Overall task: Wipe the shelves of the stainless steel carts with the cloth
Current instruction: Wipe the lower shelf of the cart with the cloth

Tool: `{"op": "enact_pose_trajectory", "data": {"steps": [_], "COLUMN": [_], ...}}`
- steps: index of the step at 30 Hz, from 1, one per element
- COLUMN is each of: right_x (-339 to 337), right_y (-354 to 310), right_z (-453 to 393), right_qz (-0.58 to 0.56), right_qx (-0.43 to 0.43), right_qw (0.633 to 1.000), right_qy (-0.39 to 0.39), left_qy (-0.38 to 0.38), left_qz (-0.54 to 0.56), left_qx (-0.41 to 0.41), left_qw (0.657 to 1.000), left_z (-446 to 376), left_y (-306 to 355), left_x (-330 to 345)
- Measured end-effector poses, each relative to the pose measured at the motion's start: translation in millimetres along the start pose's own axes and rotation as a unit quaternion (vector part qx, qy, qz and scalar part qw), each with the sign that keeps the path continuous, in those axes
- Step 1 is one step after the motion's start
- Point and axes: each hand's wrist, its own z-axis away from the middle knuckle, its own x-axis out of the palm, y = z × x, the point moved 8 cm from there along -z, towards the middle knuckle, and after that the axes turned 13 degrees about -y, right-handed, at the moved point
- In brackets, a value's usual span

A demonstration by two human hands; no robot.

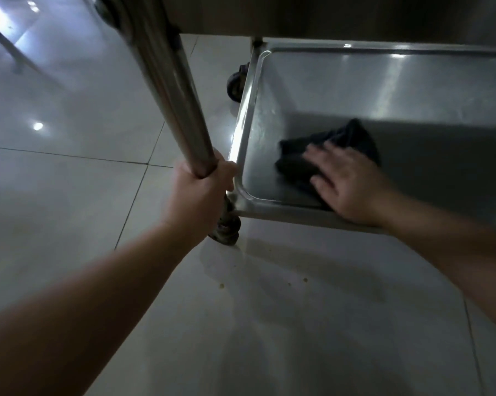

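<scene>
- cloth (331, 151): dark, bunched, lies in the bottom shelf (398, 81) near its front-left corner; nothing else in that tray.
- right hand (346, 181): fingers straight and spread, flat on the cloth, pressing it to the shelf; wrist crosses the front rim.
- left hand (201, 192): fingers curled tight round the post (172, 90) at the shelf's front-left corner.
- caster (226, 227) under that corner, partly hidden by the hand; another caster (236, 84) at the back-left corner.
- floor (69, 138): pale glossy tiles, few small specks in front of the cart.
</scene>
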Motion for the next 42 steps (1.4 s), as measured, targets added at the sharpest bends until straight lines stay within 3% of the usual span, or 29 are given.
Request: {"op": "enact_pose_trajectory", "data": {"steps": [3,5,7,11,15,17,21,25,33,42], "right_x": [-30.3,-39.7,-40.5,-9.8,12.5,-0.3,-52.9,-67.1,-63.4,-6.6], "right_y": [64.8,64.2,16.4,-103.2,-101.6,-68.0,-4.7,5.4,-53.8,-108.1], "right_z": [-43.4,-79.1,-113.6,-100.8,-33.8,-44.2,-118.2,-176.9,-209.8,-110.4], "right_qz": [-0.052,-0.097,-0.101,-0.077,-0.032,-0.013,-0.054,-0.113,-0.106,-0.105], "right_qx": [0.195,0.264,0.214,-0.013,-0.152,-0.125,0.082,0.194,0.103,-0.051], "right_qw": [0.979,0.959,0.971,0.997,0.985,0.990,0.995,0.974,0.989,0.993], "right_qy": [0.040,0.027,0.019,-0.025,-0.076,-0.067,0.002,-0.021,-0.025,-0.033], "left_qy": [0.025,0.027,0.033,0.028,0.036,0.048,0.049,0.026,0.011,0.038], "left_qz": [0.002,0.005,0.009,0.025,0.033,0.026,0.013,0.030,0.024,0.020], "left_qx": [0.007,0.016,0.021,0.033,0.039,0.026,0.015,0.023,0.042,0.020], "left_qw": [1.000,0.999,0.999,0.999,0.998,0.998,0.999,0.999,0.999,0.999], "left_z": [-0.3,-1.0,-1.1,-2.3,-4.1,-4.3,-3.4,-3.2,-2.2,-3.2], "left_y": [-1.7,-1.7,-0.4,-2.4,-6.9,-10.1,-10.9,-7.8,-4.1,-5.1], "left_x": [0.9,1.6,1.2,0.8,0.4,-0.7,-3.3,0.3,1.9,-0.9]}}
